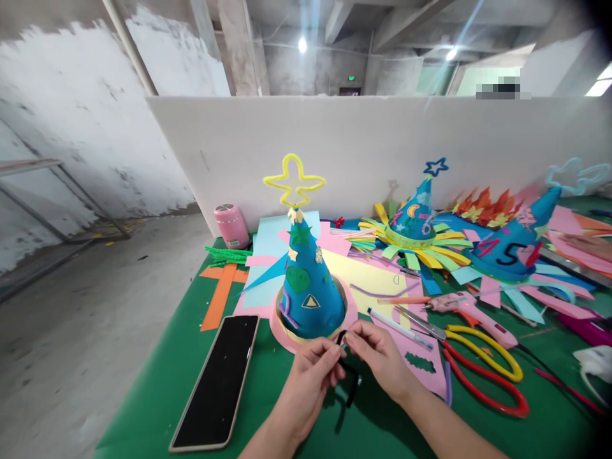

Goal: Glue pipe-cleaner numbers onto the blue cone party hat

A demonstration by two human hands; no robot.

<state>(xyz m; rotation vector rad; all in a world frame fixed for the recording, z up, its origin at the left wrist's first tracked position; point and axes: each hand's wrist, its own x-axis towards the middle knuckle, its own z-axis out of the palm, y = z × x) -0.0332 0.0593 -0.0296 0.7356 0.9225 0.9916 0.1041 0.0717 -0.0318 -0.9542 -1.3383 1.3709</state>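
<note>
Head cam: your L hand (313,366) has thumb + fingers pinched on the black strip (354,380); your R hand (377,354) has thumb + index closed on its upper end, tips right by the L ones. Strip's just in front of the blue cone hat (315,319) w/ yellow topper (285,171), its lower part dangling below your fingers. Phone (217,382) lies L on the green tabletop (153,408); scissors (440,332) + pink glue gun (471,309) R.
</note>
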